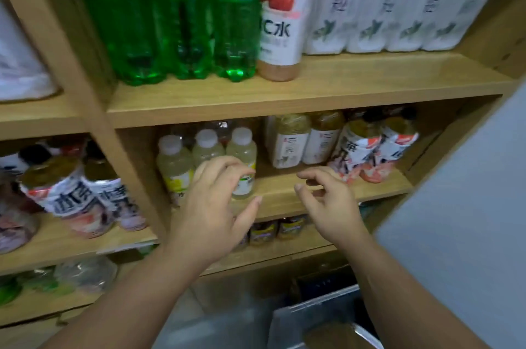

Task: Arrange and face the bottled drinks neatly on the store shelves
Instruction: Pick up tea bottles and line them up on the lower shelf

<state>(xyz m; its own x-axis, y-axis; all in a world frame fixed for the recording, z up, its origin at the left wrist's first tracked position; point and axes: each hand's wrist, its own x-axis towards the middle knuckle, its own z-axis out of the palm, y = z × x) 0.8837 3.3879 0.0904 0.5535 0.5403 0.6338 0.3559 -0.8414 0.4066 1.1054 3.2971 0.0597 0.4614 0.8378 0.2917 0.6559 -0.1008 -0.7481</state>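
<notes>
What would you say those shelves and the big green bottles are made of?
Shelves: probably wood or a wood-look laminate, matte, with a pale grain showing. Green bottles: seemingly tinted see-through plastic, glossy; light glows through their lobed bases.

Hands at the middle shelf
Three juice bottles stand just behind the fingers of the left hand; tea bottles stand farther back, beyond the right hand.

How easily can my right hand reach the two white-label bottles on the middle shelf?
Probably easily: the right hand hovers empty just in front of the white-label bottles, with only bare shelf between.
</notes>
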